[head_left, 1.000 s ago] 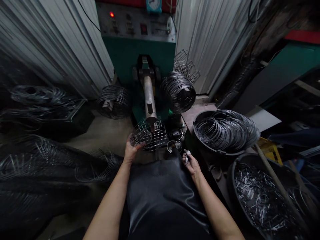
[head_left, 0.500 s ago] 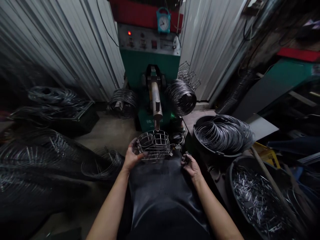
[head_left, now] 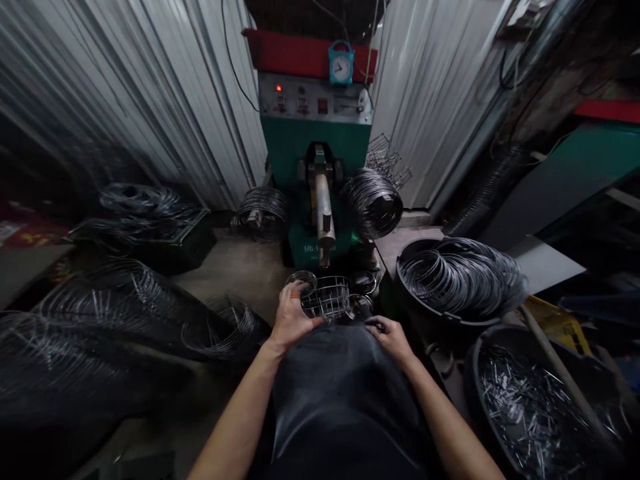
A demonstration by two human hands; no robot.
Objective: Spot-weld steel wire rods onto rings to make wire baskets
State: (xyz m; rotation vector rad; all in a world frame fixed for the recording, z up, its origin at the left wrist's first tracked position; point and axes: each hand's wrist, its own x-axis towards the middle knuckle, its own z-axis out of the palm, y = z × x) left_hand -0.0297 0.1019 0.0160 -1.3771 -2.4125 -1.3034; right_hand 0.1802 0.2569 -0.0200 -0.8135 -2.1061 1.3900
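In front of me my left hand (head_left: 293, 319) is closed around the left side of a round wire basket (head_left: 333, 300), its thumb low along the near edge. Just above the basket is the tip of a metal electrode arm (head_left: 325, 230) on a green machine (head_left: 280, 147); I cannot tell whether they touch. To the basket's right, my right hand (head_left: 393, 339) has its fingers curled together near the dark apron (head_left: 345, 380). Something small and dark shows at those fingertips, too unclear to name. Wire rings (head_left: 363, 282) lie just beyond the basket.
Wire coils (head_left: 263, 213) hang left of the electrode arm, and another bundle of wire rings (head_left: 375, 203) hangs right. A black tub (head_left: 407, 287) of wire rings stands at right, above a tub (head_left: 473, 380) of short metal pieces. Large wire coils (head_left: 100, 307) lie at left.
The view has swung slightly, moving the scene right and down. My left hand and the basket have turned and shifted a little to the right. My right hand's fingers are curled in more.
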